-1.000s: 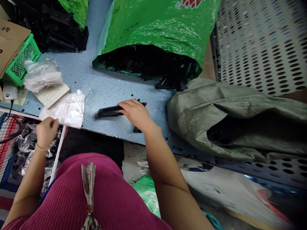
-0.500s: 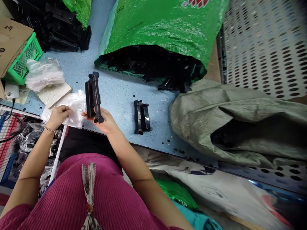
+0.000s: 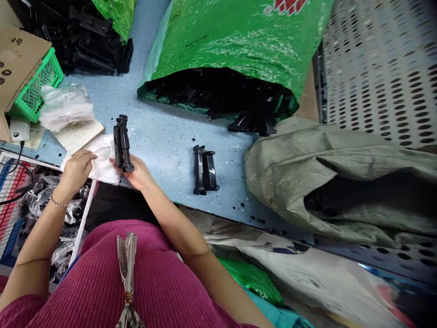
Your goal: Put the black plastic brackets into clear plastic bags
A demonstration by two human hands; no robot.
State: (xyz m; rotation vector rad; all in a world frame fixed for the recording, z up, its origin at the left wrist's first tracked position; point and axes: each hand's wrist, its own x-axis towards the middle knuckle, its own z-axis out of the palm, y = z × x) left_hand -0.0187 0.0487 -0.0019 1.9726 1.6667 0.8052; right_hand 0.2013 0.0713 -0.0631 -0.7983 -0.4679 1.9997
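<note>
In my right hand (image 3: 139, 174) is a black plastic clamp-like holder (image 3: 122, 143), gripped near its lower end and standing almost upright. My left hand (image 3: 78, 169) is closed, thumb and fingers pinched at the edge of the clear plastic bags (image 3: 104, 159) that lie at the table's front edge. The held piece partly covers these bags. A second black holder (image 3: 205, 170) lies on the blue table (image 3: 164, 155) to the right of my right hand.
A green sack (image 3: 232, 41) opens towards me, full of black parts. Right of it slumps a grey-green sack (image 3: 280, 159). More black holders (image 3: 92, 45), a green basket (image 3: 37, 89), a cardboard box (image 3: 20, 59) and a bundle of bags (image 3: 68, 107) stand left. Below is a crate of wrapped pieces (image 3: 63, 218).
My right hand has brought the black holder a little left and lower, towards the bags. My left hand has shifted slightly left and turned at the bags' edge.
</note>
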